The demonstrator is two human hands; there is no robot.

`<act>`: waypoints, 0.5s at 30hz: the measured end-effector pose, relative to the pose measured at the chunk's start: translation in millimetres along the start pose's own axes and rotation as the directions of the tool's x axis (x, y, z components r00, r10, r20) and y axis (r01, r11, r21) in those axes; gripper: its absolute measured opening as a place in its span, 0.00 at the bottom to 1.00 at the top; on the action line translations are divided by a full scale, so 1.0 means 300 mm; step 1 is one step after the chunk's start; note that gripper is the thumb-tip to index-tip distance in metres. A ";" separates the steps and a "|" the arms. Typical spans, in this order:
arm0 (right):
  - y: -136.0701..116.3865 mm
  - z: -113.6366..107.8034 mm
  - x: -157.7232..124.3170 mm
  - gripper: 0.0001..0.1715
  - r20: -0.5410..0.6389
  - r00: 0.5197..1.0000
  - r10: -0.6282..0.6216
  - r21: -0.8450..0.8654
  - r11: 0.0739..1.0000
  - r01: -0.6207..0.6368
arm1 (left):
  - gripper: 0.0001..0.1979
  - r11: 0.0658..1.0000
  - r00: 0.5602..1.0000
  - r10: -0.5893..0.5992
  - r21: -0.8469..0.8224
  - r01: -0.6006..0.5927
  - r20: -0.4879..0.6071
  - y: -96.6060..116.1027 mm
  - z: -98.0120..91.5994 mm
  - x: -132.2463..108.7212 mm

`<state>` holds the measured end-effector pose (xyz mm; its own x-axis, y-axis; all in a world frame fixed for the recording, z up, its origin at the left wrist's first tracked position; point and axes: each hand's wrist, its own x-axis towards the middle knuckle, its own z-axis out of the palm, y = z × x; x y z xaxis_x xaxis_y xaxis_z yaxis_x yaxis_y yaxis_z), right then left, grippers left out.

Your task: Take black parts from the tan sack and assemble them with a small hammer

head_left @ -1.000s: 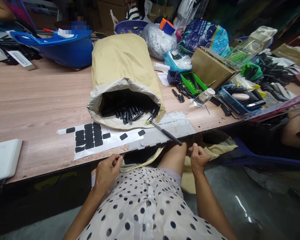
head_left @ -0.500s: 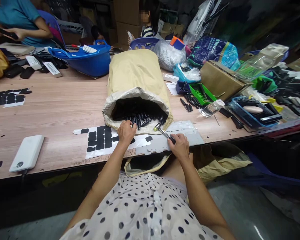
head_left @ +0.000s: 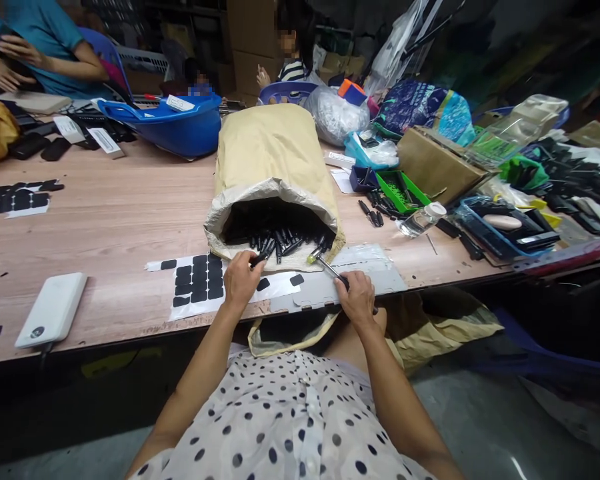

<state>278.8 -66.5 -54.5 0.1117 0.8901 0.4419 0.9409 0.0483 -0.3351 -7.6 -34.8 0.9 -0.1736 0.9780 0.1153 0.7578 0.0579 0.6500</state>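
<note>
A tan sack [head_left: 267, 143] lies on the table with its mouth facing me, and many slim black parts [head_left: 283, 239] spill at its opening. My left hand [head_left: 242, 279] is closed on one slim black part [head_left: 264, 253] at the left of the mouth; its exact kind is unclear. In my right hand [head_left: 356, 293] is a small hammer [head_left: 333, 271] with a yellowish head, a metal shaft and a dark grip. The hammer's head rests by the right side of the sack's mouth. Under my left hand lies a white sheet with black stickers [head_left: 200, 283].
A white power bank [head_left: 53, 310] lies at left. Behind it stands a blue basin [head_left: 180, 127]. To the right are a green tray [head_left: 404, 192], a clear bottle [head_left: 423, 220] and a cardboard box [head_left: 437, 163]. A grey board [head_left: 375, 270] lies at the table edge. Other people sit behind.
My left hand has drawn back left and toward me from the sack's mouth, now with a black part showing in its fingers. The right hand and hammer stay nearly in place.
</note>
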 end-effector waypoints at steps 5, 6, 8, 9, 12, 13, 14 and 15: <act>-0.078 -0.053 -0.026 0.12 0.069 0.994 0.087 0.255 0.962 -0.102 | 0.04 0.986 0.975 0.165 -0.056 -0.158 0.148 -0.003 0.057 -0.105; -0.099 -0.065 -0.035 0.12 0.130 0.986 0.102 0.302 0.943 -0.138 | 0.04 0.987 0.973 0.161 -0.048 -0.155 0.163 -0.004 0.070 -0.111; -0.138 -0.086 -0.054 0.11 0.269 0.959 0.088 0.375 0.908 -0.188 | 0.05 0.989 0.974 0.148 -0.037 -0.144 0.172 -0.008 0.091 -0.112; -0.156 -0.093 -0.065 0.11 0.310 0.948 0.076 0.391 0.899 -0.199 | 0.05 0.990 0.975 0.140 -0.036 -0.136 0.171 -0.011 0.098 -0.109; -0.195 -0.100 -0.097 0.11 0.313 0.949 0.037 0.408 0.897 -0.169 | 0.06 0.993 0.978 0.114 -0.051 -0.107 0.174 -0.019 0.107 -0.100; -0.205 -0.098 -0.107 0.13 0.289 0.957 0.019 0.414 0.899 -0.143 | 0.06 0.993 0.978 0.109 -0.058 -0.100 0.177 -0.020 0.108 -0.099; -0.213 -0.096 -0.116 0.16 0.264 0.965 -0.004 0.423 0.899 -0.112 | 0.05 0.993 0.978 0.106 -0.066 -0.095 0.181 -0.021 0.108 -0.099; -0.221 -0.093 -0.124 0.19 0.241 0.970 -0.029 0.434 0.897 -0.080 | 0.05 0.993 0.978 0.102 -0.076 -0.089 0.183 -0.021 0.108 -0.099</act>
<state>221.3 -115.5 -25.6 0.0036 0.9712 0.2381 0.6969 0.1683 -0.6971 13.2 -57.8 -30.9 0.0224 0.9989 0.0418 0.7203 -0.0451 0.6922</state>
